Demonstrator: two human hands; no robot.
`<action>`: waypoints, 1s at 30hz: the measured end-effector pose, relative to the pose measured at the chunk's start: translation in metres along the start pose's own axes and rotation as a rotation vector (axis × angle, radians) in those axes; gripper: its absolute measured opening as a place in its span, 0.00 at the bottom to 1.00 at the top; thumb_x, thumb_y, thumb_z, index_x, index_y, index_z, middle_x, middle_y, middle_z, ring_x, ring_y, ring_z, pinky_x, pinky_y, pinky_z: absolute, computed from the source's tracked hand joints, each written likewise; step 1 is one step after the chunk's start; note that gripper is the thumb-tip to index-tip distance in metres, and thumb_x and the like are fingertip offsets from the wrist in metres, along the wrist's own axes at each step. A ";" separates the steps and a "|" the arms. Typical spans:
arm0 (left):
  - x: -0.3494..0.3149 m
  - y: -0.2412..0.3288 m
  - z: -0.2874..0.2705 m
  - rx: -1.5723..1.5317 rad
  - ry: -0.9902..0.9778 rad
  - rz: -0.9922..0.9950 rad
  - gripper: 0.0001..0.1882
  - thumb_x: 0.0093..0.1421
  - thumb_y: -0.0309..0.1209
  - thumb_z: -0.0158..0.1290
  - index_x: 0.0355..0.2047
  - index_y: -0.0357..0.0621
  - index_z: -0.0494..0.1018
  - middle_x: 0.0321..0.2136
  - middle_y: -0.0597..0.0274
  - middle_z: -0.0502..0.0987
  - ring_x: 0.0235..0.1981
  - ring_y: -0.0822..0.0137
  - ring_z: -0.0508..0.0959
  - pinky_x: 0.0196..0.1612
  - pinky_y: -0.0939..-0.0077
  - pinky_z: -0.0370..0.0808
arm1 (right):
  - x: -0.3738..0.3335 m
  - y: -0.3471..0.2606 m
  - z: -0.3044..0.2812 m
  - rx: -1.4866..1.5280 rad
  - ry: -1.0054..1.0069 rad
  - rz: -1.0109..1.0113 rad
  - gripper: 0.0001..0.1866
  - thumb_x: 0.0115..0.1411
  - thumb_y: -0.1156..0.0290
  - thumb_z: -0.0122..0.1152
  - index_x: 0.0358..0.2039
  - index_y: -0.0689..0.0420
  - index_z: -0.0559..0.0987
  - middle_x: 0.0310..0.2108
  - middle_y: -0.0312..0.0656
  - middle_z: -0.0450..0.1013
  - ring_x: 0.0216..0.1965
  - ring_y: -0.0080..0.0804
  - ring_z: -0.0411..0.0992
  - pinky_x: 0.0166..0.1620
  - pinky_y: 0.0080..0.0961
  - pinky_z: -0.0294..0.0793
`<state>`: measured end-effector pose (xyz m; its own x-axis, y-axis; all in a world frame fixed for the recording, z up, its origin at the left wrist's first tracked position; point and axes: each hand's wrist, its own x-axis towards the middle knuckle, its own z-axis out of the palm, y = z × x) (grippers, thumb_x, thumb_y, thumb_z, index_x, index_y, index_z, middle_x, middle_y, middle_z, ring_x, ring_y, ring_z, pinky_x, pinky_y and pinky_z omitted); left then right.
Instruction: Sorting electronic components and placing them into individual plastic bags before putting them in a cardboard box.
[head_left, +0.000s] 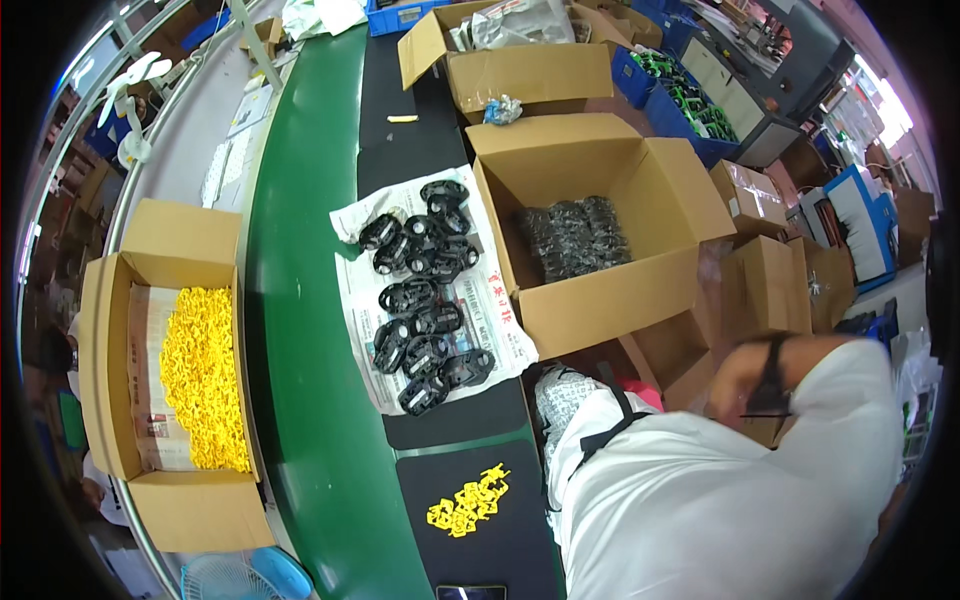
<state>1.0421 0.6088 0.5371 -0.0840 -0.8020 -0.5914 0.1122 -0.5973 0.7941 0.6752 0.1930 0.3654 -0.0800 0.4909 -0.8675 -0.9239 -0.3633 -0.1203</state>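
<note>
My right hand (728, 385) is low at the right beside my white shirt, near an open cardboard box (668, 352). It looks blurred and its fingers are not clear, so whatever it may hold cannot be made out. A black band circles that arm. My left hand does not show. To the left of my body, a small pile of yellow plastic clips (468, 503) lies on a black mat (420, 545). Beyond it, several black plastic housings (425, 300) rest on a newspaper sheet (365, 370).
A green conveyor belt (300, 400) runs along the left. Past it stands a carton (105, 380) of yellow parts (205, 390). An open carton (610, 310) holds bagged dark pieces (575, 240). Blue crates (690, 118) stand at the back right.
</note>
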 end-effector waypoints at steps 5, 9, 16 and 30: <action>-0.011 0.138 -0.033 0.267 -0.098 0.311 0.27 0.53 0.25 0.50 0.55 0.34 0.64 0.23 0.64 0.71 0.24 0.62 0.72 0.33 0.65 0.68 | -0.262 -0.136 -0.094 -0.470 0.686 -0.176 0.24 0.63 0.50 0.48 0.33 0.61 0.77 0.24 0.42 0.71 0.30 0.31 0.70 0.32 0.31 0.72; 0.117 0.160 -0.043 0.121 -0.224 1.033 0.15 0.62 0.36 0.50 0.41 0.38 0.75 0.34 0.50 0.78 0.37 0.60 0.78 0.41 0.72 0.73 | -0.284 -0.199 -0.254 -0.435 0.966 -0.356 0.23 0.62 0.52 0.50 0.40 0.61 0.78 0.33 0.40 0.76 0.35 0.30 0.72 0.39 0.31 0.74; 0.614 0.164 0.022 -0.942 -0.036 0.292 0.15 0.64 0.34 0.47 0.47 0.39 0.69 0.31 0.64 0.72 0.30 0.73 0.71 0.39 0.73 0.71 | -0.086 -0.106 -0.541 -0.709 0.875 0.032 0.19 0.51 0.61 0.57 0.38 0.60 0.82 0.40 0.47 0.77 0.41 0.42 0.75 0.44 0.37 0.73; 0.859 -0.105 0.006 0.027 0.297 -0.637 0.42 0.52 0.47 0.59 0.57 0.26 0.60 0.53 0.40 0.68 0.56 0.52 0.68 0.60 0.69 0.62 | 0.109 -0.027 -0.646 -0.351 1.675 -0.547 0.20 0.50 0.65 0.60 0.43 0.59 0.77 0.43 0.55 0.73 0.48 0.54 0.70 0.53 0.45 0.66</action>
<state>0.9520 -0.0179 -0.0534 0.1497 -0.2648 -0.9526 0.1058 -0.9537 0.2817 0.9330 -0.2553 -0.0381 0.8074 -0.5597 -0.1869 -0.5801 -0.6950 -0.4247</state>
